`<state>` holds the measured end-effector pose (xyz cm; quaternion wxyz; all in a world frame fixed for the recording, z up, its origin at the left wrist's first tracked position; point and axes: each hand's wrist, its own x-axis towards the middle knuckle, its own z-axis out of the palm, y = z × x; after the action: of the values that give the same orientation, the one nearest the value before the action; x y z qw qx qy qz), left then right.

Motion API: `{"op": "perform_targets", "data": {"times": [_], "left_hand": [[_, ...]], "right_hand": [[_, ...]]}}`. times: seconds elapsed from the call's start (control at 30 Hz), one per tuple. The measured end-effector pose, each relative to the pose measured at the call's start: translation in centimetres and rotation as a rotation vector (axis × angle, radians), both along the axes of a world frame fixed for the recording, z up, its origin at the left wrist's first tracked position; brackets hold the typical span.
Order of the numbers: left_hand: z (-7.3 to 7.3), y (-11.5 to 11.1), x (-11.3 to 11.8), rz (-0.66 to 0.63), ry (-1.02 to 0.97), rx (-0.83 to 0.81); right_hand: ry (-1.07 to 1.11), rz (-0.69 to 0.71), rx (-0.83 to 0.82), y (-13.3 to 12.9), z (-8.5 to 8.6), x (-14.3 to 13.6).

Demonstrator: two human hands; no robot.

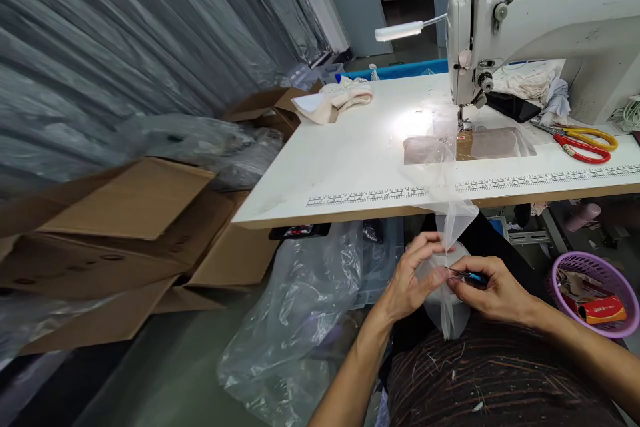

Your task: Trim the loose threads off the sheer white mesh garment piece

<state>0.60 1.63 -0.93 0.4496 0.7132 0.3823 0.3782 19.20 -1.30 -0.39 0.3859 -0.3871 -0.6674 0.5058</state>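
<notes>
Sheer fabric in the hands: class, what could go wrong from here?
The small blue tool in the right hand has its tip close to the left hand, so a slip might prick it. That tip could snag the sheer fabric. The fabric runs over the edge of the table towards the sewing machine, so a tug might pull it askew.

"Where could a hand cross the flat white tabletop (300, 167)?"

"Over its left part, between the crumpled cream cloth (347, 97) and the near edge."

"Further right?"

"The upright head of the white metal sewing machine (545, 20) blocks that; red- and yellow-handled metal scissors (583, 140) lie to its right."

"Below the edge?"

"A sheer white fabric strip (454, 221) hangs to the left hand (413, 278); a crinkled clear plastic bag (300, 307) bulks left, a round purple plastic basket (600, 270) right."
</notes>
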Motion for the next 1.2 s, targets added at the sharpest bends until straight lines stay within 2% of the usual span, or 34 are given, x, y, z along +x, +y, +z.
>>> {"op": "perform_targets", "data": {"times": [0.07, 0.2, 0.3, 0.4, 0.57, 0.73, 1.03, 1.2], "left_hand": [[-0.1, -0.2, 0.5, -0.017, -0.124, -0.181], [-0.3, -0.9, 1.0, 0.153, -0.241, -0.541], [-0.2, -1.1, 0.8, 0.244, -0.276, -0.688], [-0.1, -1.1, 0.7, 0.289, -0.275, -0.662], [0.0, -1.2, 0.8, 0.288, -0.237, -0.634], [0.1, -1.2, 0.8, 0.315, -0.2, -0.601], [0.5, -1.3, 0.7, 0.256, -0.25, -0.654], [0.5, -1.4, 0.8, 0.243, -0.2, -0.636]], "right_hand": [[-0.005, 0.019, -0.025, -0.1, -0.4, 0.1], [-0.096, 0.012, -0.108, 0.3, -0.8, 0.7], [-0.18, -0.045, -0.095, 0.9, -1.0, 1.1], [-0.261, -0.064, -0.072, 1.6, -1.4, 0.9], [-0.333, -0.029, 0.014, 2.4, -1.6, -0.1], [-0.347, -0.094, 0.037, 2.5, -1.5, -0.4], [-0.41, -0.051, 0.07, 1.7, -1.0, 0.0], [-0.449, -0.075, 0.066, 1.8, -1.4, -0.1]]}}
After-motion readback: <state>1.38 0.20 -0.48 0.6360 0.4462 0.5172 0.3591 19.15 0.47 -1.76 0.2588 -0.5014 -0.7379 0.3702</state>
